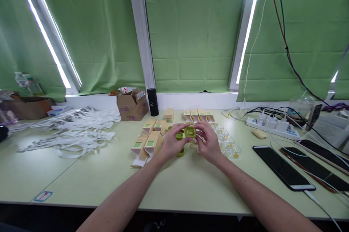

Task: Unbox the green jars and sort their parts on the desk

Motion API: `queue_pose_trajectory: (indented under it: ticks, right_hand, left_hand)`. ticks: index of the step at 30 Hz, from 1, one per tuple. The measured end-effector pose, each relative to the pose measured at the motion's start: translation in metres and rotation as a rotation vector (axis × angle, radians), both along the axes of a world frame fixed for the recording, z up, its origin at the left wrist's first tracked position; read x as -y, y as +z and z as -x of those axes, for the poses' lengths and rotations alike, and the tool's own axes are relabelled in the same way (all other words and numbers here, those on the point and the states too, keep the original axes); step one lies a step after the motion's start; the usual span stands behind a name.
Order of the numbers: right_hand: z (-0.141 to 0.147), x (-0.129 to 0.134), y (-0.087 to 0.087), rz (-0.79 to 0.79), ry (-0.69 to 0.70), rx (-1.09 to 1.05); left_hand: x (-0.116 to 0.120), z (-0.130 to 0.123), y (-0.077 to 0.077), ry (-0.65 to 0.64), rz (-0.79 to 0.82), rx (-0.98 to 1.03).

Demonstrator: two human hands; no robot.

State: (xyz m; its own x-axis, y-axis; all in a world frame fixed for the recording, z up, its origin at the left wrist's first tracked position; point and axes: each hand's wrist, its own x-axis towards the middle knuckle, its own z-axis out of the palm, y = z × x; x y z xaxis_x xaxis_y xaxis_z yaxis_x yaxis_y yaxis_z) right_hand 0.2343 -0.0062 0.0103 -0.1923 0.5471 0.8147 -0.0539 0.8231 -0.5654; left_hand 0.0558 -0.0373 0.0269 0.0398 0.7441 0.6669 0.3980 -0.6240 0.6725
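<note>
Between my two hands a small green square tray (190, 131) is held up above the table. My left hand (176, 139) pinches its left side, and my right hand (207, 141) grips its right side. Under and beside my left hand lie more green pieces (180, 152), partly hidden by the fingers. Several tan boxes with green labels (154, 142) stand left of my hands, some with open flaps. Clear plastic cups with yellow bits (230, 146) are grouped just right of my right hand. Further back is a row of tan boxes (201, 116).
White straps (81, 139) are spread at the left. A cardboard box (132, 105) and a black cylinder (152, 102) stand at the back. On the right are a power strip (272, 127) with cables, a phone (284, 167) and more phones beside it.
</note>
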Motion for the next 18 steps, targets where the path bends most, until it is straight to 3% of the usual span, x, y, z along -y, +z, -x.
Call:
queue_pose_trajectory:
  ticks: [12, 18]
  right_hand:
    - [-0.001, -0.007, -0.0014, -0.021, -0.05, 0.012]
    - [-0.0069, -0.0028, 0.0072, -0.126, -0.126, 0.08]
  left_hand:
    - [0.0003, 0.0011, -0.0031, -0.053, -0.002, -0.03]
    - [0.0007, 0.0033, -0.0036, 0.097, -0.133, -0.123]
